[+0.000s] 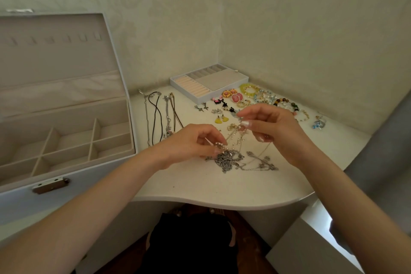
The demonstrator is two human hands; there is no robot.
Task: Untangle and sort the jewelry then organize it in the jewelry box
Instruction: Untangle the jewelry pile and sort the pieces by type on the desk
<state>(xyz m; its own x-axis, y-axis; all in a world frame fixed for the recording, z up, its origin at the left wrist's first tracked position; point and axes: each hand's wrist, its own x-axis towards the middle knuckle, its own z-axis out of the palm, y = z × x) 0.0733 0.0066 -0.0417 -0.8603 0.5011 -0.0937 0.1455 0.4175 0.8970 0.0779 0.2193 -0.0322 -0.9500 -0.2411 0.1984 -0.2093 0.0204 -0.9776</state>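
Here, both hands pick at a knot of chains on the table.
The left hand (191, 143) sits low, fingers curled, pinching a pearl strand (219, 144) right at the top edge of the tangle of silver chains (231, 160). The right hand (275, 131) is higher, thumb and fingers pinching the top of some thin dangling strands (236, 135) that hang to the tangle. The tangle lies on the white table (200, 187), between and just under both hands. The jewelry box (111, 162) stands at the left, lid up, well apart from the tangle. Necklaces (160, 115) lie side by side between box and hands. A tray (189, 95) sits by the wall, with earrings (222, 108) and bead bracelets (266, 95) spread to its right.
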